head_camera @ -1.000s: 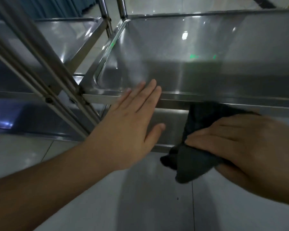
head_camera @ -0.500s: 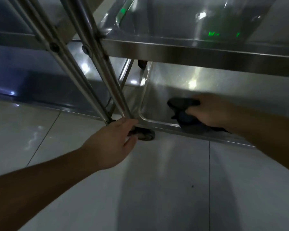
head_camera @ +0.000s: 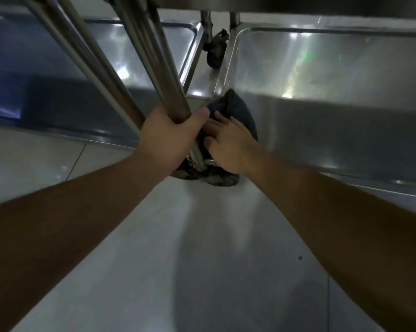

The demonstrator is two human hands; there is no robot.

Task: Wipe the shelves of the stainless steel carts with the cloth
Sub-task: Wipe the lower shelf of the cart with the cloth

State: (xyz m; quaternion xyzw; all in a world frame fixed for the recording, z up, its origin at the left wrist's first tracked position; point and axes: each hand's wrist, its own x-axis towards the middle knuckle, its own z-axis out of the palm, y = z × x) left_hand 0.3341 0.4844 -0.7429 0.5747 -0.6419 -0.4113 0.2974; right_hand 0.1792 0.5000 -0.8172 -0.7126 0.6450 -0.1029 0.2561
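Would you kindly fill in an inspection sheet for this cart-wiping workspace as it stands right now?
Surface: bottom shelf of the right cart, stainless, reflective, streaked.
Job's things: dark cloth at the shelf's near-left corner; second cart's bottom shelf to the left.
Clutter: nothing seen.
Grippers: left hand grips a cart post; right hand presses on the cloth, fingers spread.
Cables: nothing seen.
Surroundings: pale tiled floor; caster wheels between the carts and under the near corner; dim light.
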